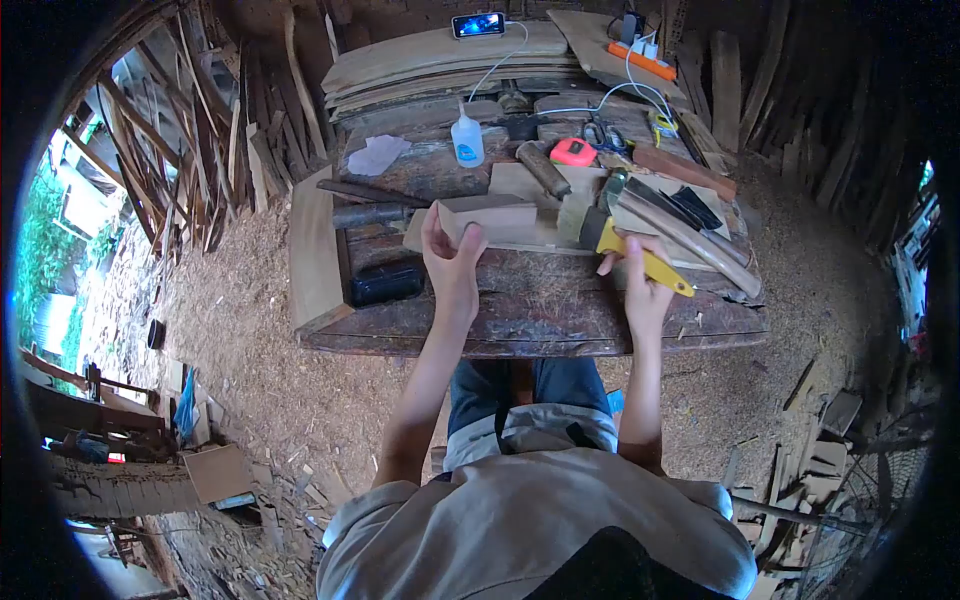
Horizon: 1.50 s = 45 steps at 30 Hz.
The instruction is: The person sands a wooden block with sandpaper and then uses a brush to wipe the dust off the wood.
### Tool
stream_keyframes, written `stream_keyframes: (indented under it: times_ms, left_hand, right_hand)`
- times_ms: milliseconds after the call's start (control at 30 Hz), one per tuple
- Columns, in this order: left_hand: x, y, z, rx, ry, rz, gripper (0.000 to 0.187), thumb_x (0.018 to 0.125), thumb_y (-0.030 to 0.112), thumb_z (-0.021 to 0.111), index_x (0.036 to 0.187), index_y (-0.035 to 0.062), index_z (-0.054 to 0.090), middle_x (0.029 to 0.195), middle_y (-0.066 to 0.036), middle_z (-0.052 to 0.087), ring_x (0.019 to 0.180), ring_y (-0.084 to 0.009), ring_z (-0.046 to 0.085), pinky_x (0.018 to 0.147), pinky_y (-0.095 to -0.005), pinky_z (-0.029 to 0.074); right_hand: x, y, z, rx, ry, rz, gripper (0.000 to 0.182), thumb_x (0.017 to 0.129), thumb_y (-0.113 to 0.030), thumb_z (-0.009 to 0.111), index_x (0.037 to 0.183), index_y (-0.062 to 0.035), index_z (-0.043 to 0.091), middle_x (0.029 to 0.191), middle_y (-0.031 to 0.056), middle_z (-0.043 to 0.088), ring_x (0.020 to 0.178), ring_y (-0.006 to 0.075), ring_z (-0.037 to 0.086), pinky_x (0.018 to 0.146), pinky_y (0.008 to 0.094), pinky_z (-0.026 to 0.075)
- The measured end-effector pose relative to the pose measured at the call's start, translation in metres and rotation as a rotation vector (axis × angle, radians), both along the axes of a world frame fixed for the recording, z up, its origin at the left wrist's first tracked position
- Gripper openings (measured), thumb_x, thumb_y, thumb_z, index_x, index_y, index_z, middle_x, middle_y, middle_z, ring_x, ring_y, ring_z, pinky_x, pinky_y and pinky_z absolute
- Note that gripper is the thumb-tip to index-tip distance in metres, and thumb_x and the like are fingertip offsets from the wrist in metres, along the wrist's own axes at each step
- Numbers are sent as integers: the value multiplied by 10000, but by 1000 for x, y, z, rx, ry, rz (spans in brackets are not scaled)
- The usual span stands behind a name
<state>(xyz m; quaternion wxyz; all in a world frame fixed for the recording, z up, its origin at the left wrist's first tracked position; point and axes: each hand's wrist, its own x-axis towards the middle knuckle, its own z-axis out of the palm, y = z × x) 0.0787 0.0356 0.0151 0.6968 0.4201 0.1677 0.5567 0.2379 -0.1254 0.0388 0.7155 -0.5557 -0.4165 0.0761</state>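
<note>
The left hand (452, 262) grips a wood block (492, 217) mid-bench (520, 325). The right hand (640, 280) holds a yellow tool (640, 258) near the bench's right edge.

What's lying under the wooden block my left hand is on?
The wooden block under the left hand rests on a pale flat board that lies on the workbench. Whatever sits directly beneath the block is covered.

smooth pale wooden block (492, 216), rough dark weathered wood workbench (530, 310), glossy yellow plastic handle (655, 268)
</note>
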Motion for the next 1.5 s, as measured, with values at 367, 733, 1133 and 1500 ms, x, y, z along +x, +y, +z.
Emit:
stream_keyframes:
  times_ms: [367, 733, 1133, 1500]
  left_hand:
    - [-4, 12, -1, -294, -272, -547, 761, 950, 622, 493, 1468, 86, 340, 1452, -130, 449, 1350, -286, 434, 1134, -468, 374]
    - [-5, 16, -4, -377, -363, -769, 869, 893, 686, 533, 1466, 64, 333, 1456, -145, 439, 1358, -312, 414, 1128, -465, 400]
    - [2, -4, 23, -318, -117, -514, 969, 903, 765, 388, 1429, -47, 352, 1401, -223, 464, 1294, -305, 479, 1106, -428, 402]
    - [3, 5, 7, -564, -294, -770, 1000, 880, 770, 431, 1505, 8, 264, 1487, -210, 387, 1364, -323, 416, 1153, -566, 294]
  right_hand:
    - [-7, 20, -15, 191, 280, 336, 229, 1033, -209, 504, 1058, 13, 551, 942, 163, 626, 615, 293, 634, 607, 375, 520]
    - [-1, 21, -10, 313, 537, 352, 250, 1016, -200, 545, 1040, 45, 588, 926, 176, 655, 592, 277, 626, 580, 352, 504]
    - [-59, 13, 42, -55, -287, 293, 198, 863, 0, 678, 1057, -9, 712, 1034, 150, 703, 899, 227, 697, 803, 289, 523]
    - [-42, 12, 20, 115, -439, 163, 277, 796, 65, 725, 1062, -11, 725, 1085, 156, 666, 919, 251, 690, 786, 313, 551]
